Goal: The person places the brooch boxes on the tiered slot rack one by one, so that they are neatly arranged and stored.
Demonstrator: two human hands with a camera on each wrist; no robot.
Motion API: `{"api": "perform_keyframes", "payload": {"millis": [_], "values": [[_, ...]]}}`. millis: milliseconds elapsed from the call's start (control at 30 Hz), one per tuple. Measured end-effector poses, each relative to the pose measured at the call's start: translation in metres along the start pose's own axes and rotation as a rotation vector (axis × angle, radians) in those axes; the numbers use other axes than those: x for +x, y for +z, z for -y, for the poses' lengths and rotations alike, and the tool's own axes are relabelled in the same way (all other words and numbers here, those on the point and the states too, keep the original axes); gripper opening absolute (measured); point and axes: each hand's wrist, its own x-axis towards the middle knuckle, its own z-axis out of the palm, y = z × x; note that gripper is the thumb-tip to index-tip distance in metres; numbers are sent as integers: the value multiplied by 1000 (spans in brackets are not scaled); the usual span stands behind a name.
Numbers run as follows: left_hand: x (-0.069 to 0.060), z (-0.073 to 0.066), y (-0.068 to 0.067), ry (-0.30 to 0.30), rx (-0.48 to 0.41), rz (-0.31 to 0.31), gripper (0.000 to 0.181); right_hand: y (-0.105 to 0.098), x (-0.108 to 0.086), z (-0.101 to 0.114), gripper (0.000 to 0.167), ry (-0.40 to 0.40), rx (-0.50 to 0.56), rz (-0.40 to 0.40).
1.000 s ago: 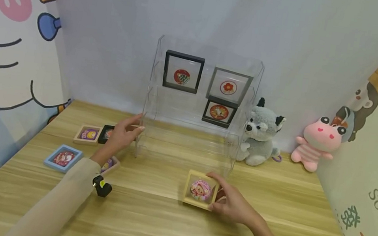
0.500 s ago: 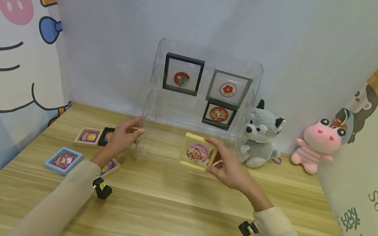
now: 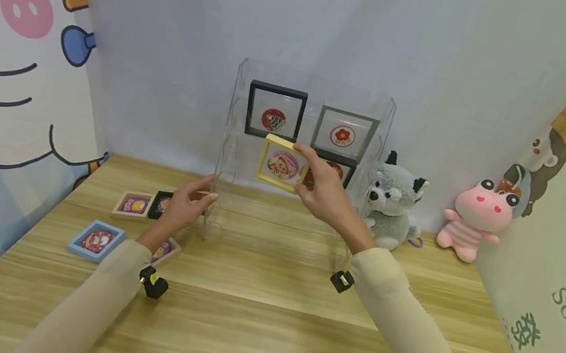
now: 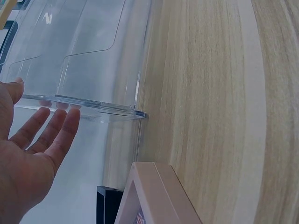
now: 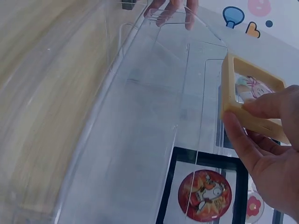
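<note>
My right hand (image 3: 326, 187) pinches a yellow square frame (image 3: 283, 164) by its right side, thumb on one face. A badge with a pink-hooded character shows inside it. The frame is held up before the middle tier of a clear acrylic display rack (image 4: 93, 51), left of a small black frame (image 5: 205, 186) that my hand partly covers in the head view. At the rack's lower left side, my left hand (image 3: 188, 203) touches the clear side panel with extended fingers (image 4: 63, 133). Two larger frames, one black (image 3: 276, 111) and one grey (image 3: 344, 134), stand on the upper tier.
On the table's left lie a blue frame (image 3: 96, 240), a beige frame (image 3: 133, 205), a small black frame (image 3: 161, 204) and another beige frame (image 3: 165, 252) partly behind my left wrist. A grey plush husky (image 3: 392, 203) and a pink plush toy (image 3: 478, 217) sit right of the rack.
My right hand has raised the yellow frame from near the tabletop, up and to the left, to the rack's middle tier. My left hand has stayed at the rack's side.
</note>
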Motion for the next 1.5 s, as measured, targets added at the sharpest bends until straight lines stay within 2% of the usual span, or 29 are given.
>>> {"api": "perform_keyframes", "payload": {"millis": [300, 700, 1033, 1500], "values": [[2, -3, 2, -15, 15, 10, 56, 13, 32, -2, 65, -26, -93, -106], [2, -2, 2, 15, 10, 5, 55, 28, 57, -7, 61, 27, -235, -61], [2, -2, 2, 16, 9, -3, 55, 43, 56, -5, 61, 43, -284, -72], [-2, -1, -1, 12, -2, -9, 56, 56, 50, -6, 59, 85, -170, -160]]}}
